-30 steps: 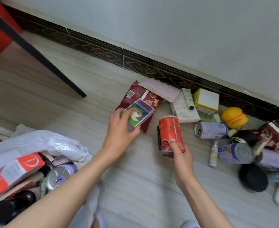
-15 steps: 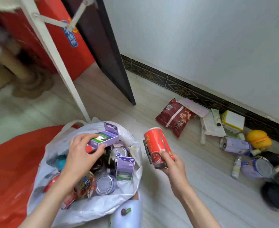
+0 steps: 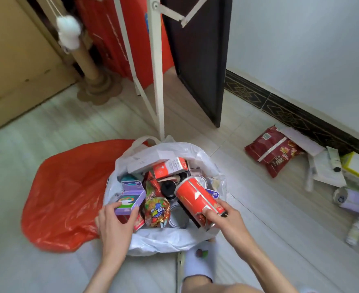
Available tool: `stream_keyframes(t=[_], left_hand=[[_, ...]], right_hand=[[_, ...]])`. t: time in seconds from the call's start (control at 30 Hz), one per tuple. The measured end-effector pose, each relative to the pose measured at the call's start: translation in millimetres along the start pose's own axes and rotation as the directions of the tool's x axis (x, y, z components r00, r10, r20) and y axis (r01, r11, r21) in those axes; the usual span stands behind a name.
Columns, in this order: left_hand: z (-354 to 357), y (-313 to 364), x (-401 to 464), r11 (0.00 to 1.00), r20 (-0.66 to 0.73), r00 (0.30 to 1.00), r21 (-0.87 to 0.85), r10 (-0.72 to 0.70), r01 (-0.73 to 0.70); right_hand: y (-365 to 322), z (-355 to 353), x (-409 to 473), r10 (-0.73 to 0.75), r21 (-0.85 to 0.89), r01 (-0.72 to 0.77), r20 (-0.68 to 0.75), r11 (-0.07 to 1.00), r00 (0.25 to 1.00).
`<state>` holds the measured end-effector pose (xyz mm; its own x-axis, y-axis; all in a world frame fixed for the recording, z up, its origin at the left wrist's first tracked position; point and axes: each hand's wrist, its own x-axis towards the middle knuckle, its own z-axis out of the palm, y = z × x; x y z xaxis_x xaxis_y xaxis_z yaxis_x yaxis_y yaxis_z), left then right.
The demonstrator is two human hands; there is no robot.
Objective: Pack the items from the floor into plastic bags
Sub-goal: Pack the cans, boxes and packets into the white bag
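Note:
A white plastic bag [image 3: 166, 242] stands open on the floor, full of boxes, cans and snack packets. My left hand [image 3: 115, 225] holds a small purple box [image 3: 129, 199] at the bag's left side, inside the opening. My right hand [image 3: 223, 218] grips a red can [image 3: 195, 197] by its lower end, tilted over the bag's right side. A flat red plastic bag [image 3: 68, 195] lies left of the white one. More items lie along the wall at right: a dark red snack packet [image 3: 273, 151], papers [image 3: 324, 168], purple cans [image 3: 354, 199] and a small bottle [image 3: 354, 231].
A white metal stand's leg [image 3: 158, 81] comes down just behind the bag. A dark door panel [image 3: 197, 60] and a red board [image 3: 115, 32] stand behind it. A cardboard scratching post [image 3: 89, 64] is at the back left. My foot in a white slipper [image 3: 199, 263] is below the bag.
Both hands moved from the floor pile over to the white bag. The purple box went down into the bag's left side, and the red can swung over the bag's opening.

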<state>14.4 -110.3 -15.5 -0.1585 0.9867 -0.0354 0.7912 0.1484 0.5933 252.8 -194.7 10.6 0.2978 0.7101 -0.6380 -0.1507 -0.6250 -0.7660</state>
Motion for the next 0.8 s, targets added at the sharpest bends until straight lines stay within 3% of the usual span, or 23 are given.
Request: stream_keyframes(t=[0.1,0.23,0.33,0.43,0.5,0.53,0.6,0.73,0.8], left_hand=[[9,-11,4,0.986,0.069,0.996,0.152,0.062,-0.072],[12,-18,5,0.894,0.158,0.970,0.384,0.183,-0.231],[10,-16,-5,0.881,0.087,0.930,0.300,0.356,-0.365],[19,-5,-30,0.717,0.176,0.722,0.105,0.669,-0.690],[32,1,-51,0.593,0.293,0.570,0.012,0.768,-0.805],[39,4,-61,0.565,0.346,0.531,0.001,0.774,-0.825],[51,9,-74,0.591,0.427,0.542,0.022,0.723,-0.806],[63,14,-73,0.703,0.424,0.668,0.096,0.611,-0.704],[63,15,-70,0.678,0.439,0.651,0.119,0.619,-0.725]], right_hand=[[6,6,-1,0.016,-0.027,-0.015,0.013,1.000,1.000],[9,0,-2,0.039,-0.020,-0.040,-0.031,0.999,0.999],[8,-12,-2,0.062,-0.048,-0.065,-0.057,0.997,0.996],[3,-26,-2,0.130,0.068,-0.127,-0.044,0.990,0.991],[-1,-32,-3,0.166,0.102,-0.162,-0.033,0.982,0.986],[-2,-34,-3,0.173,0.100,-0.170,-0.026,0.980,0.985],[-3,-38,-3,0.181,0.079,-0.178,-0.023,0.981,0.983],[-8,-42,-1,0.139,-0.016,-0.139,-0.024,0.990,0.990],[-12,-40,1,0.105,-0.082,-0.104,0.001,0.991,0.994]])
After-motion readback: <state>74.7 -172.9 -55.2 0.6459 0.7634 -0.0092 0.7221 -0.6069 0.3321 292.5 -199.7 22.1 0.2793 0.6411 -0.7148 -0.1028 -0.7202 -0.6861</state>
